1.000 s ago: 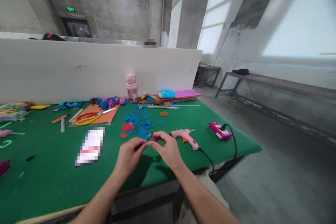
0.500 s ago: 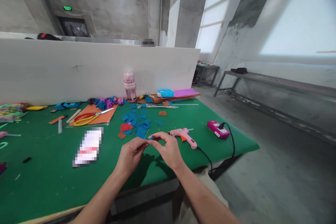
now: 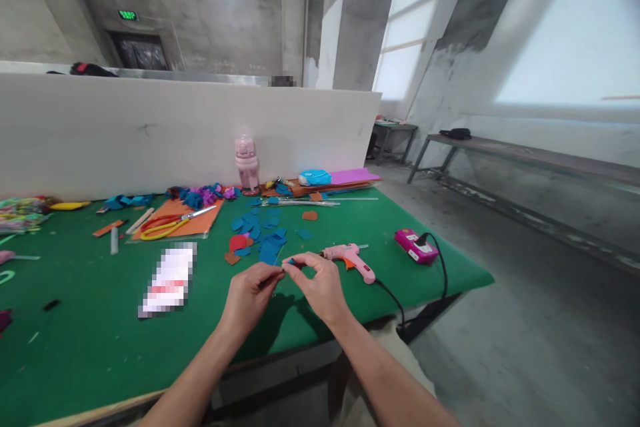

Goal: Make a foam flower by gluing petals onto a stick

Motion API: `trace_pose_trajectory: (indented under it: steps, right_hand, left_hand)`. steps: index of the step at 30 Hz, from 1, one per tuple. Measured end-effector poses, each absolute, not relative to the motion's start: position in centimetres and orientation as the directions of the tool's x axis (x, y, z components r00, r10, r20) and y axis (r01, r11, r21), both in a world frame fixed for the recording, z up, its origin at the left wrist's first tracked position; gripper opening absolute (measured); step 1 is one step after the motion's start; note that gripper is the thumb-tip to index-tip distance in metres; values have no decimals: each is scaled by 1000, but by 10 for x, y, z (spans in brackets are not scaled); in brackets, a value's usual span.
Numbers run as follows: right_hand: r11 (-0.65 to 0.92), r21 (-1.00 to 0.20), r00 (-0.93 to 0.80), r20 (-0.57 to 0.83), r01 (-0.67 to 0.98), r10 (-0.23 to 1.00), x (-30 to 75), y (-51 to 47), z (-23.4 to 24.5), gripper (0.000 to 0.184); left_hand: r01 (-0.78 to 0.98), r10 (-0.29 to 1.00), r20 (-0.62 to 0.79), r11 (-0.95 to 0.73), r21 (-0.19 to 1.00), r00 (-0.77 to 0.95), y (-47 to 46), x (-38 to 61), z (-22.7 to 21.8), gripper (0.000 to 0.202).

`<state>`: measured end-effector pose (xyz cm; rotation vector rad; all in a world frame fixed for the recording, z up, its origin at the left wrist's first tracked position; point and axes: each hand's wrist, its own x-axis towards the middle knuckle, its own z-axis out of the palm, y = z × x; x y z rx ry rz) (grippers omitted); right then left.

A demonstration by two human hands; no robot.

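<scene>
Both hands meet above the front of the green table [image 3: 100, 340]. My left hand [image 3: 250, 293] and my right hand [image 3: 317, 283] pinch a small blue felt piece [image 3: 290, 263] between thumbs and fingertips, with a thin green stick running through the pinch. Just beyond them lies a scatter of blue felt cutouts [image 3: 263, 233] with a red one [image 3: 239, 242]. A pink glue gun [image 3: 350, 257] rests on the table to the right of my right hand.
A magenta power strip [image 3: 417, 247] with a black cable sits at the table's right corner. Red-and-yellow scissors [image 3: 170, 223] lie on an orange sheet, a pink bottle [image 3: 245, 163] stands by the white partition [image 3: 150, 133], and a white packet [image 3: 170, 279] lies at the left.
The view shifted slightly left and down. My hands drew a little closer together around the blue piece and have held still for the last half second.
</scene>
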<state>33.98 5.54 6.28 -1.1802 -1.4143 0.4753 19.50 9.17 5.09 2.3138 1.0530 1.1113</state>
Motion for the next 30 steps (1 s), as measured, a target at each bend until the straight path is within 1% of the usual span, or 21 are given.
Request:
trace_pose_trajectory:
  steps: [3,6,10,13,15,22,25,28,30]
  right_hand:
    - [372,-842,199,472,390,859,341,57,61,15]
    - [337,-870,206,426,361,881,343,60,59,18]
    - [325,-914,156,367,241,917,344,61,59,20]
    - [327,-924,127,355,197,926,344,60,60,20]
    - [318,-930,135,345,185,929,343,60,59,18]
    - [246,-965,160,258,91,953,343,64,53,26]
    - [213,-977,152,208,-15,966,343,65,54,31]
    - [109,-979,99,92,-174,991,341,65,55,43]
    - [70,-976,47,61,-207,997,339,64,54,43]
  left_hand:
    - [450,758,482,-650,612,440,91,195,50,18]
    - [440,786,418,-607,662,456,90,195,51,19]
    - [407,844,276,-476,779,460,88,197,53,22]
    - [381,869,181,-377,844,460,87,198,55,23]
    - [366,874,155,-346,864,460,87,198,56,23]
    - [321,880,75,-249,914,469,86,200,59,24]
    - [287,893,21,-167,943,450,86,200,60,25]
    - [228,899,-67,-38,973,433,85,201,63,26]
    - [175,894,-99,23,984,438,85,201,64,27]
